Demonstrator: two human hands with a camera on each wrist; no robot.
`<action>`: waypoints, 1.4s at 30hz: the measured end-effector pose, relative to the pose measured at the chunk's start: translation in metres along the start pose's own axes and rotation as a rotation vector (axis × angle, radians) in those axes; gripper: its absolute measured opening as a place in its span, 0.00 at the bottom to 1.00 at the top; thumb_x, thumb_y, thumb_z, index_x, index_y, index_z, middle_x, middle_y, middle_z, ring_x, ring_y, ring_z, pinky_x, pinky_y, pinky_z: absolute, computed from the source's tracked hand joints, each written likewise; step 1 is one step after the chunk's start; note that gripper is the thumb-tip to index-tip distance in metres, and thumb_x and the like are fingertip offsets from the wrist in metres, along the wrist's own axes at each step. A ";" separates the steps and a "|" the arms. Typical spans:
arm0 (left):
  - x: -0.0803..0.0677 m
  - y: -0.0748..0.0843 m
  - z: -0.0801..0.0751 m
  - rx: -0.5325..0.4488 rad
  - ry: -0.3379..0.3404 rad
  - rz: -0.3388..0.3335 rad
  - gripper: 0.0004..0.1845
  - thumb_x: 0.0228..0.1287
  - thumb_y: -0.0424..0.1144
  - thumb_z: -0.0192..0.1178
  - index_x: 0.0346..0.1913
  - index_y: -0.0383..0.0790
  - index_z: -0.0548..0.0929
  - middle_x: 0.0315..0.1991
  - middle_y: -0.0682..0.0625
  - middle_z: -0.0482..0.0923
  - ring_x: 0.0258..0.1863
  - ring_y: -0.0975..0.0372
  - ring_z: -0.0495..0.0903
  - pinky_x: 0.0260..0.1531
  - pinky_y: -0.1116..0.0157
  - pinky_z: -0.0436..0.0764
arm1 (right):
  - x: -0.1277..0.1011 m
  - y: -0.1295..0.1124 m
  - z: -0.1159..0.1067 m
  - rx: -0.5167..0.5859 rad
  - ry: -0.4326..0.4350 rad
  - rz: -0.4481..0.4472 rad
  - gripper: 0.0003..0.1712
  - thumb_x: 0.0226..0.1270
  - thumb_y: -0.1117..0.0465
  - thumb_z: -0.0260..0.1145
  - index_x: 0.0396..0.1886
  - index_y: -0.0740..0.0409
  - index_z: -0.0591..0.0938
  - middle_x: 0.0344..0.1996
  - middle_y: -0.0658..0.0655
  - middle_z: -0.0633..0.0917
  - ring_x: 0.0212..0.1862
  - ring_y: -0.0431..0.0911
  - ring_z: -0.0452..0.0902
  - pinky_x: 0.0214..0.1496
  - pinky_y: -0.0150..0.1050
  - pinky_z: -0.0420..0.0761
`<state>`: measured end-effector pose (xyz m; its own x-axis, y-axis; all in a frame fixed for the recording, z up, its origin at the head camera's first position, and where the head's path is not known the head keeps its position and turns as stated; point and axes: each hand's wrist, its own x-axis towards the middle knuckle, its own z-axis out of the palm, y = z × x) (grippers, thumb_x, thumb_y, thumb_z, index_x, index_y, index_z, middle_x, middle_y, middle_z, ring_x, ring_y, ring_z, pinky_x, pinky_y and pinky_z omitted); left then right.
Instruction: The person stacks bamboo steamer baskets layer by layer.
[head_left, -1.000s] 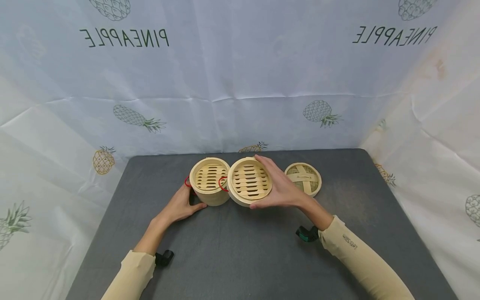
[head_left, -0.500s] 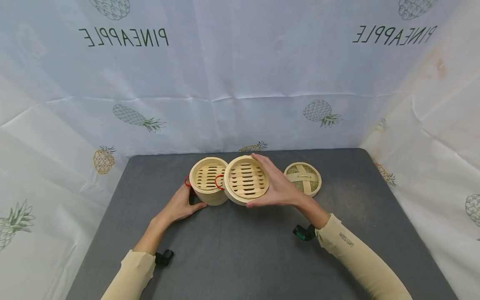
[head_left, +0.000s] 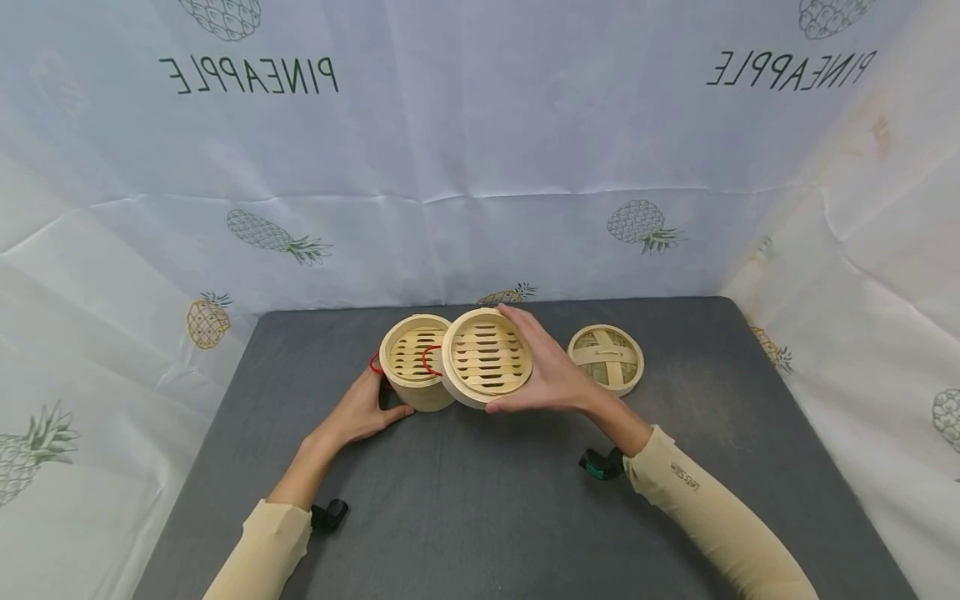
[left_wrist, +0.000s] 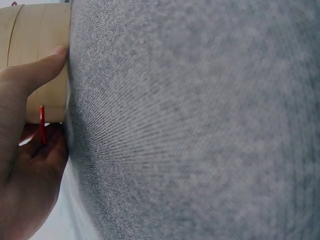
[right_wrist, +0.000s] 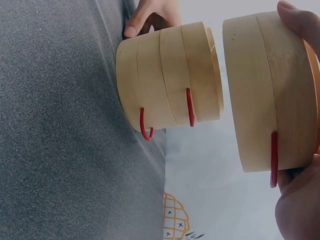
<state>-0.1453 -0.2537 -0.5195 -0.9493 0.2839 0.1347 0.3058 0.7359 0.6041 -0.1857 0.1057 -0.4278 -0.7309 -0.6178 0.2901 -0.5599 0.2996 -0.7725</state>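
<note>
- While the right hand (head_left: 558, 379) holds one bamboo steamer tray (head_left: 487, 357) up off the table (head_left: 480, 500), fingers and thumb curled round its rim, the tray hangs above and to the right of the steamer stack (head_left: 416, 360), overlapping the stack's right edge in the head view.
- From the right wrist view the lifted tray is clear of the stack: a gap shows between the tray's underside and the stack's top rim, so the two are apart, not touching.
- Over on the other side, the left hand (head_left: 363, 410) steadies the stack, its thumb pressed against the wall and its fingers curled behind it near a red wire handle (left_wrist: 42, 125) (the stack itself stands on the table).
- Judging by this, the step in hand looks like bringing the tray over the stack to seat it on top, and it is partway there.
- Next, I would say, the tray has to go further left until its rim sits square over the stack's rim, stay level, and come straight down; the red handles (right_wrist: 190, 107) may want lining up too.
- Off to the right, a woven lid (head_left: 606, 357) lies flat on the table, well apart from both hands.
</note>
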 end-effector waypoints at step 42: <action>0.001 0.001 0.000 -0.017 0.012 0.020 0.54 0.58 0.42 0.83 0.82 0.37 0.62 0.67 0.37 0.76 0.58 0.49 0.80 0.61 0.44 0.79 | 0.029 -0.010 0.011 -0.015 0.021 -0.019 0.85 0.39 0.10 0.72 0.91 0.45 0.52 0.86 0.60 0.60 0.84 0.59 0.62 0.80 0.70 0.67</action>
<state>-0.1456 -0.2522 -0.5189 -0.9439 0.2910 0.1558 0.3233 0.7195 0.6147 -0.1965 0.0770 -0.4181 -0.7284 -0.6078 0.3164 -0.5791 0.2992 -0.7584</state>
